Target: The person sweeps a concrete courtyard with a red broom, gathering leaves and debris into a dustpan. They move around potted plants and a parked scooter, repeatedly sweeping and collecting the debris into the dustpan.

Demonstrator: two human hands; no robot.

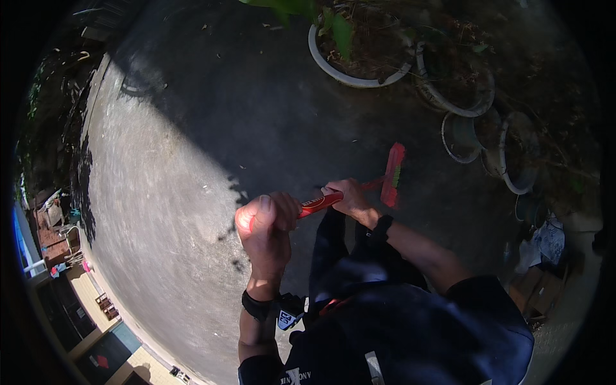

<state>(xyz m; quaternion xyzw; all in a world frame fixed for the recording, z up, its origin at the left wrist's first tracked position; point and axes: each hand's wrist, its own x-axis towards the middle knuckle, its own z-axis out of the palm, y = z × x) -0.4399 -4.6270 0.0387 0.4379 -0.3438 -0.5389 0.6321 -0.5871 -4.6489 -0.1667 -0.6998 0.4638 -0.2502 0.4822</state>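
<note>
A broom with a red handle (317,206) and a red head (393,175) slants across the view before me. Its head has a green strip along it and is down by the concrete floor, slightly blurred, to the right of my feet. My left hand (264,216) is wrapped around the upper end of the handle, thumb uppermost. Lower down, my right hand (350,196) grips the same handle, nearer the head. Writing shows on the handle between the two hands. Both wrists wear black bands.
White-rimmed plant pots (361,82) with dry stems curve along the top right. Cardboard boxes (536,291) and a plastic bag (548,240) lie at the right. Sunlight and shade split the concrete ground (168,202). A small wooden stool (107,306) stands near a building at lower left.
</note>
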